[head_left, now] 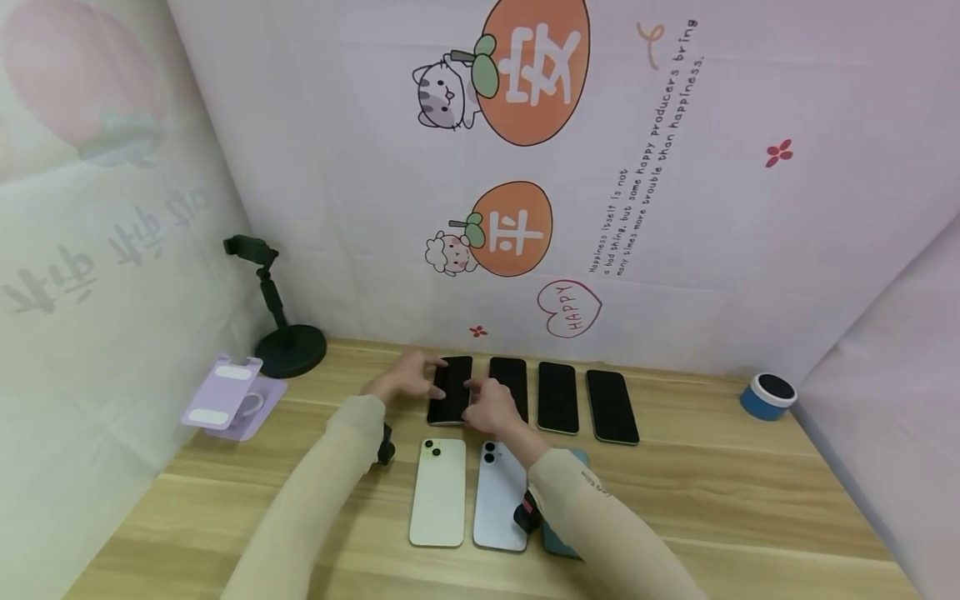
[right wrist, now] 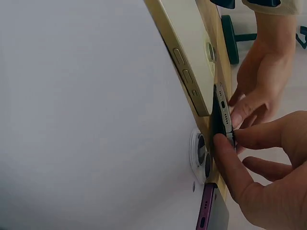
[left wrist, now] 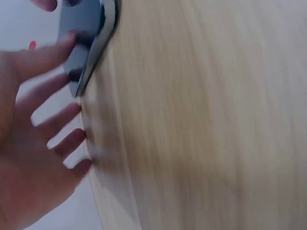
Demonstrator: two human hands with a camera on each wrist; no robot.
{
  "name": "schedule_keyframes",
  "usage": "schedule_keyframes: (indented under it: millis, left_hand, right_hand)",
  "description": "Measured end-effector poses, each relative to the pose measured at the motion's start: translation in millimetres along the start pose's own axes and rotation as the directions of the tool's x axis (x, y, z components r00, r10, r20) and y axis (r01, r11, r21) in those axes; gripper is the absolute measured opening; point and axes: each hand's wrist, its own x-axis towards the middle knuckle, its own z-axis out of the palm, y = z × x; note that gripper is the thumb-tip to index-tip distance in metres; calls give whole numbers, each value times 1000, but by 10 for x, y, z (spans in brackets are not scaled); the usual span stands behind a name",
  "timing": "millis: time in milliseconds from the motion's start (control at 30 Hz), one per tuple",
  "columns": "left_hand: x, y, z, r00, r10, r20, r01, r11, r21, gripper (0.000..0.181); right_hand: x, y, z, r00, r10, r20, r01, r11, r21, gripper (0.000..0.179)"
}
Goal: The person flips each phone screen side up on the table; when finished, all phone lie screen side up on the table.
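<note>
A black-screened smartphone [head_left: 452, 390] lies face up at the left end of the back row, between both hands. At its left side my left hand [head_left: 408, 375] holds the edge with thumb and index finger; the other fingers [left wrist: 76, 139] are spread in the left wrist view. My right hand [head_left: 492, 408] pinches the phone's near right corner between thumb and finger. In the right wrist view the phone's port edge [right wrist: 223, 105] faces the camera, with the left hand [right wrist: 264, 81] behind it. The right forearm partly covers a second black-screened phone [head_left: 512, 383].
Two more black-screened phones [head_left: 558, 398] lie right of these. Nearer stand a cream phone [head_left: 438, 496], a pale blue phone [head_left: 498, 504] and a partly hidden teal phone [head_left: 558, 542], backs up. A purple stand [head_left: 225, 396], black tripod holder [head_left: 291, 350] and blue round container [head_left: 768, 396] flank the table.
</note>
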Motion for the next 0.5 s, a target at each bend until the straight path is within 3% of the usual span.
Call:
schedule_keyframes:
  millis: [133,200,333,500]
  left_hand:
    - [-86,8,-55,992,-7,126,-3,997,76,86]
    - [-126,19,-70,988,-30,150,15,995,99,91]
    - [-160,37,-66,986,-75,151,58,991,118,95]
    - [-172,37,-60,986,-100,133,84,989,120,95]
  right_hand:
    - [-9,-4,0,997,-67,42,71,993,-96,54]
    - [-7,-8,16,993,-108,44,114,982,-153,53]
    - [7,-10,51,983,-173,55,181,943,-278,52]
    - [35,-53,66,983,-165,85,185,923,-338,53]
